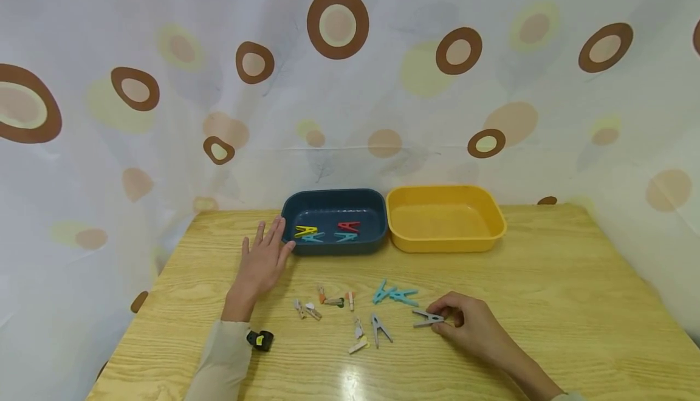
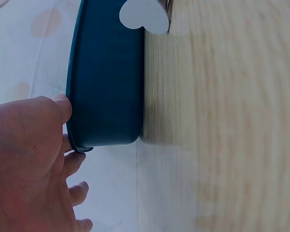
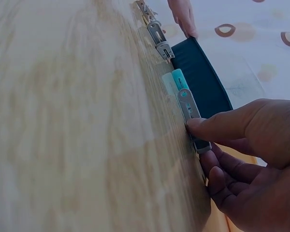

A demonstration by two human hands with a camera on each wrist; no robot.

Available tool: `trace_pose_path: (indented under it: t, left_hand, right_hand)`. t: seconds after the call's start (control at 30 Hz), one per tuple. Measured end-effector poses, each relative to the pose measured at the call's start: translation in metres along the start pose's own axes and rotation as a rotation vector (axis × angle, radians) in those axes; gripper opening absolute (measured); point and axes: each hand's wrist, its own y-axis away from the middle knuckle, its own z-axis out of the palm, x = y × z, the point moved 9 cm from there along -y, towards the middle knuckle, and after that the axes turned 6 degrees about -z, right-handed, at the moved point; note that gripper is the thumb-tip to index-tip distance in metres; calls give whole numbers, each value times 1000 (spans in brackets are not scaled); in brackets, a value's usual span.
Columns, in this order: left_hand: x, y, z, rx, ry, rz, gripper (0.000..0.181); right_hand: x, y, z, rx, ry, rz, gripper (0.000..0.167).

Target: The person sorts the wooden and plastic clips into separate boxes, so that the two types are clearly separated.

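Note:
My left hand (image 1: pixel 262 264) rests against the left end of the dark blue basin (image 1: pixel 333 249), its fingers spread. In the left wrist view the thumb and a finger touch the rim. Inside that basin lie a yellow clothespin (image 1: pixel 306 230), a red clothespin (image 1: pixel 349 226) and two blue ones. Over at the right, my right hand (image 1: pixel 467 325) pinches a grey clothespin (image 1: pixel 426 318) at one end, between thumb and fingers, low over the table. Another grey clothespin (image 1: pixel 381 330) lies to its left. Two turquoise clothespins (image 1: pixel 403 296) lie just behind.
Several small wooden clips (image 1: pixel 333 301) with decorated ends lie scattered on the wooden table (image 1: pixel 574 279) between the hands. A yellow basin (image 1: pixel 445 246) stands right beside the dark blue one, near the patterned cloth backdrop (image 1: pixel 383 97). My left wrist wears a black strap device (image 1: pixel 260 340).

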Motion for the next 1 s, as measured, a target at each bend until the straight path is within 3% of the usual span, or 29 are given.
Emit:
trace_pose_path:
  t: [0.43, 1.0]
  left_hand:
    - [2, -1, 0, -9, 3, 4, 66]
    - [2, 1, -2, 14, 1, 6, 66]
  right_hand:
    - [-2, -2, 1, -7, -58, 68, 13]
    - [-27, -28, -2, 42, -40, -75, 15]
